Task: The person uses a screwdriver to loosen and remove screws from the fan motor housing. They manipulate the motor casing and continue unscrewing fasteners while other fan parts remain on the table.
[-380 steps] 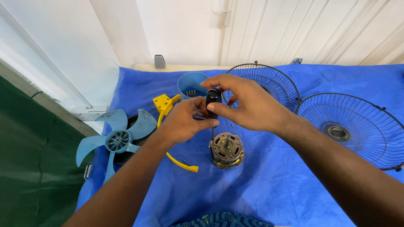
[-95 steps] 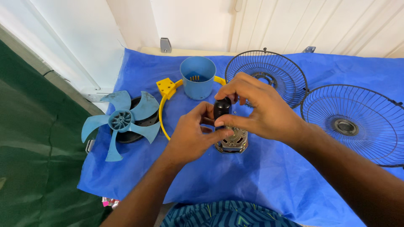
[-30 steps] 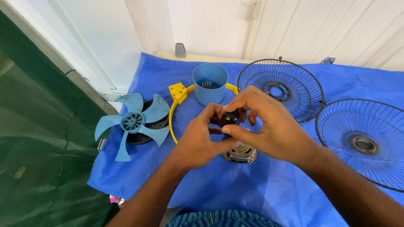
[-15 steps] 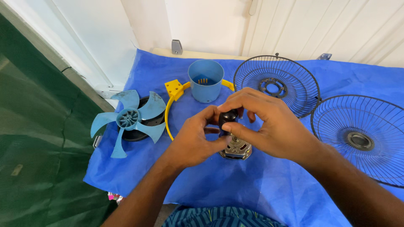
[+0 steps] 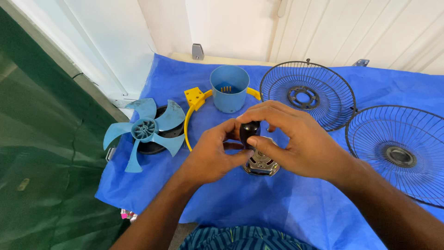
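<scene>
A black cap (image 5: 250,132) is pinched by both hands, left (image 5: 213,155) and right (image 5: 296,141), above the motor (image 5: 262,164); blade (image 5: 147,132), guards (image 5: 307,95) and housing (image 5: 229,88) lie unassembled.

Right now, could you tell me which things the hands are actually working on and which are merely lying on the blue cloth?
In hand:
- small black part, pinched by left hand and right hand
- metal fan motor, under the hands

Lying about:
- blue fan blade
- blue cup-shaped housing
- yellow ring
- two wire guards
- blue cloth
</scene>
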